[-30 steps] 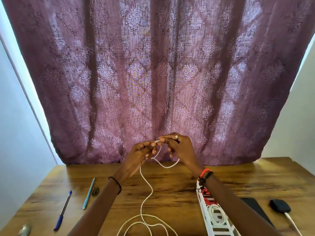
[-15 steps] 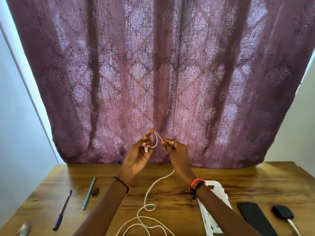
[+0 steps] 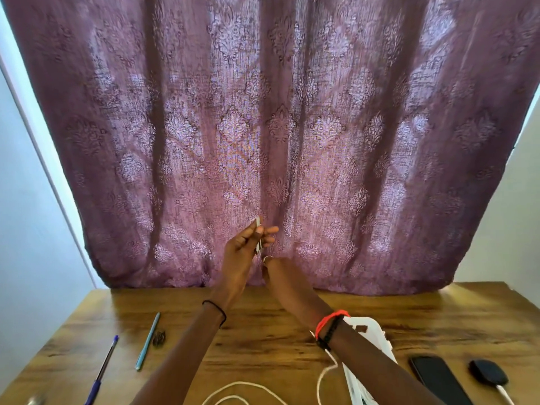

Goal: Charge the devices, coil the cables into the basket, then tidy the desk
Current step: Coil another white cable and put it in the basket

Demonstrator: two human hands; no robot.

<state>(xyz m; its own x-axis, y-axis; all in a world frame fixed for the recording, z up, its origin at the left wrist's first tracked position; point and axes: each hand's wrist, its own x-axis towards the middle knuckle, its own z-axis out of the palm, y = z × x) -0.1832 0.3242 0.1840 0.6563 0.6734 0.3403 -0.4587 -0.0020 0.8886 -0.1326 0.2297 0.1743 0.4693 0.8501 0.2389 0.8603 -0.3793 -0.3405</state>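
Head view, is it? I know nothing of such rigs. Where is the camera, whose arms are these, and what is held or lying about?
No machine here: a person wears one wide camera on the head, looking down at their own arms. The left hand pinches a folded white cable upright before the curtain. The right hand sits just below; whether it grips anything cannot be told. The cable's slack loops on the wooden desk. Also there: a blue pen, a teal pen, a dark phone, a black device on a white lead, and a white basket under the right forearm.

Glossy wood-grain desk point(image 3: 277, 340), woven curtain point(image 3: 277, 127)
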